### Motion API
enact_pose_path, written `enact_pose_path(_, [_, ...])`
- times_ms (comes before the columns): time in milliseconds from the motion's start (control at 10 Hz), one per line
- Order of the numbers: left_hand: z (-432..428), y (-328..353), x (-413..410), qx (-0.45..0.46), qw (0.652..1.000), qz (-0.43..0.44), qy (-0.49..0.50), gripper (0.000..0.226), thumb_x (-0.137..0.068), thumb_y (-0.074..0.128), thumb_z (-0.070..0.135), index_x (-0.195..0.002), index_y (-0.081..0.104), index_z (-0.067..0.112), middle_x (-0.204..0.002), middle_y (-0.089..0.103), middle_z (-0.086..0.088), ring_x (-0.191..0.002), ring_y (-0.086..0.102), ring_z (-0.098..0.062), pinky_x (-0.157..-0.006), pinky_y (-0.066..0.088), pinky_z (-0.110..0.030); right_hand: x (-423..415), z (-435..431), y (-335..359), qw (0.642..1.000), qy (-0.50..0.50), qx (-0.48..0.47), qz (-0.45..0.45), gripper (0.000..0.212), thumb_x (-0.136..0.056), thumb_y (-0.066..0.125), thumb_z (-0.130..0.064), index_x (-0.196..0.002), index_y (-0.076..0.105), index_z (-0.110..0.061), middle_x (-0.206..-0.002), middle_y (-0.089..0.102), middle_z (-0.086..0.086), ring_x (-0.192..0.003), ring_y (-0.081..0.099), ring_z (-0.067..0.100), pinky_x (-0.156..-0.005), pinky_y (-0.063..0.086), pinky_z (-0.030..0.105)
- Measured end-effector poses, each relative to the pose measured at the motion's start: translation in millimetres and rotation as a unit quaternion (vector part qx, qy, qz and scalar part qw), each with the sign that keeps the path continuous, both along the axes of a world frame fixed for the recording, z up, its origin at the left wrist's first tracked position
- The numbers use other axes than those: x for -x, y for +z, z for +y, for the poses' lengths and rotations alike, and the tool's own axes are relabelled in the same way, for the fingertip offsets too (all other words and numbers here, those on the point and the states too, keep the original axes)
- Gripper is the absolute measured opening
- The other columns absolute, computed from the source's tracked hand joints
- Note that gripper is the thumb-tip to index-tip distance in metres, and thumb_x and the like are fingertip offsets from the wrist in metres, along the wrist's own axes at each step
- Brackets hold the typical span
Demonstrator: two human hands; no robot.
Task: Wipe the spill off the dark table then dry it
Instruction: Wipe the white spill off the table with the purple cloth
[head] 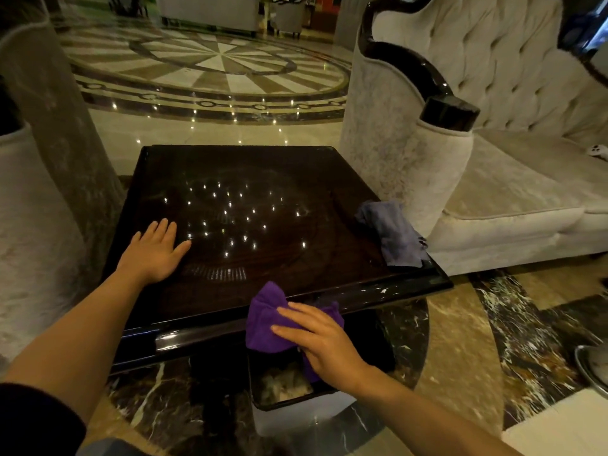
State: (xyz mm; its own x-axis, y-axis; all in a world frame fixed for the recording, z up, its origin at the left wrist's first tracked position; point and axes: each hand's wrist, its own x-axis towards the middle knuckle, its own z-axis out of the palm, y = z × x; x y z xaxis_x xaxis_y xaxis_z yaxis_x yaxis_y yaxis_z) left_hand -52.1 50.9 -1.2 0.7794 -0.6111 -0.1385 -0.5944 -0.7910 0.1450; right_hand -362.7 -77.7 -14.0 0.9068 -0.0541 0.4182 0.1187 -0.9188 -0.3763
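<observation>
The dark glossy square table (329, 205) fills the middle of the view, with ceiling lights reflected in its top. My left hand (154, 251) lies flat on its near left part, fingers spread, holding nothing. My right hand (324, 340) grips a bunched purple cloth (266, 320) at the table's near edge, over a bin below. A grey-blue cloth (393, 232) lies crumpled on the table's right edge. No spill can be made out on the surface.
A small dark waste bin (289, 399) with crumpled paper inside stands on the marble floor under the near edge. A pale tufted sofa (493, 179) presses against the table's right side. An upholstered chair (36, 199) stands at the left.
</observation>
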Motion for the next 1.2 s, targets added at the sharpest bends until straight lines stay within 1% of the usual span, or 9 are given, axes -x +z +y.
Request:
enact_pose_path(100, [1, -1, -2, 0.002, 1.000, 0.000, -0.002, 0.064, -0.096, 0.020, 0.045, -0.147, 0.002, 0.011, -0.158, -0.003, -0.008, -0.146, -0.002, -0.022, -0.118, 0.003, -0.041, 9, -10, 9, 0.996, -0.066, -0.038, -0.051, 0.040, -0.076, 0.055, 0.010, -0.112, 0.062, -0.005, -0.125, 0.056, 0.018, -0.122, 0.044, 0.038, -0.102, 0.036, 0.052])
enact_pose_path(200, [0, -2, -2, 0.004, 1.000, -0.003, -0.001, 0.064, -0.096, 0.020, 0.045, -0.147, 0.004, 0.011, -0.158, -0.001, -0.008, -0.146, -0.001, -0.022, -0.118, 0.004, -0.042, 16, -42, 23, 0.975, -0.173, -0.096, -0.099, 0.041, -0.076, 0.051, 0.013, -0.114, 0.058, 0.000, -0.126, 0.048, 0.013, -0.123, 0.044, 0.029, -0.108, 0.023, 0.014])
enact_pose_path(300, [1, -2, -3, 0.006, 1.000, -0.002, -0.001, 0.064, -0.096, 0.021, 0.046, -0.147, 0.004, 0.011, -0.158, -0.001, -0.008, -0.146, -0.001, -0.022, -0.118, 0.004, -0.042, 26, -79, 27, 0.944, -0.261, -0.168, -0.112, 0.042, -0.081, 0.053, 0.014, -0.120, 0.054, -0.002, -0.129, 0.048, 0.013, -0.122, 0.040, 0.019, -0.099, 0.022, -0.002])
enact_pose_path(500, [0, -4, -4, 0.004, 1.000, -0.007, -0.001, 0.064, -0.096, 0.020, 0.046, -0.147, 0.005, 0.010, -0.158, 0.000, -0.009, -0.146, 0.000, -0.023, -0.118, 0.005, -0.043, 40, -118, 12, 0.916, -0.349, -0.196, -0.038, 0.037, -0.086, 0.052, 0.005, -0.122, 0.053, -0.005, -0.131, 0.050, 0.020, -0.126, 0.038, 0.035, -0.104, 0.025, 0.031])
enact_pose_path(600, [1, -5, -5, 0.004, 1.000, -0.008, -0.002, 0.065, -0.096, 0.021, 0.046, -0.147, 0.005, 0.010, -0.158, 0.001, -0.009, -0.146, 0.001, -0.023, -0.118, 0.005, -0.043, 38, -117, 8, 0.909, -0.363, -0.203, -0.034, 0.036, -0.084, 0.054, 0.006, -0.119, 0.053, -0.002, -0.130, 0.048, 0.022, -0.124, 0.038, 0.036, -0.105, 0.027, 0.039])
enact_pose_path(800, [0, -2, -3, 0.004, 1.000, -0.002, -0.004, 0.064, -0.096, 0.020, 0.046, -0.147, 0.004, 0.010, -0.158, 0.000, -0.009, -0.146, 0.000, -0.023, -0.118, 0.004, -0.042, 19, -77, 2, 0.932, -0.311, -0.182, -0.033, 0.036, -0.080, 0.058, 0.007, -0.115, 0.055, -0.003, -0.126, 0.048, 0.022, -0.119, 0.042, 0.033, -0.091, 0.021, 0.011])
enact_pose_path(1000, [0, -1, -1, 0.003, 1.000, -0.002, -0.005, 0.064, -0.096, 0.020, 0.045, -0.147, 0.004, 0.010, -0.158, -0.001, -0.009, -0.146, -0.001, -0.023, -0.118, 0.004, -0.042, 9, -22, -6, 0.971, -0.164, -0.170, 0.041, 0.041, -0.083, 0.057, 0.002, -0.120, 0.054, -0.014, -0.131, 0.041, 0.001, -0.120, 0.028, 0.008, -0.102, 0.022, 0.018])
enact_pose_path(1100, [0, 0, -1, 0.002, 1.000, -0.004, -0.004, 0.064, -0.096, 0.020, 0.045, -0.147, 0.004, 0.010, -0.158, 0.000, -0.009, -0.146, -0.001, -0.023, -0.118, 0.005, -0.043, 12, -10, -8, 0.984, -0.105, -0.132, 0.061, 0.039, -0.086, 0.054, -0.004, -0.123, 0.051, -0.016, -0.130, 0.037, -0.009, -0.122, 0.026, 0.003, -0.105, 0.019, 0.010])
enact_pose_path(1200, [1, 0, -1, 0.001, 1.000, -0.006, -0.004, 0.064, -0.096, 0.020, 0.045, -0.147, 0.004, 0.009, -0.158, 0.000, -0.009, -0.146, -0.001, -0.024, -0.118, 0.005, -0.043, 14, -5, -6, 0.995, -0.057, -0.040, 0.073, 0.047, -0.083, 0.053, 0.002, -0.126, 0.050, -0.016, -0.135, 0.046, 0.012, -0.119, 0.026, 0.012, -0.104, 0.030, 0.032])
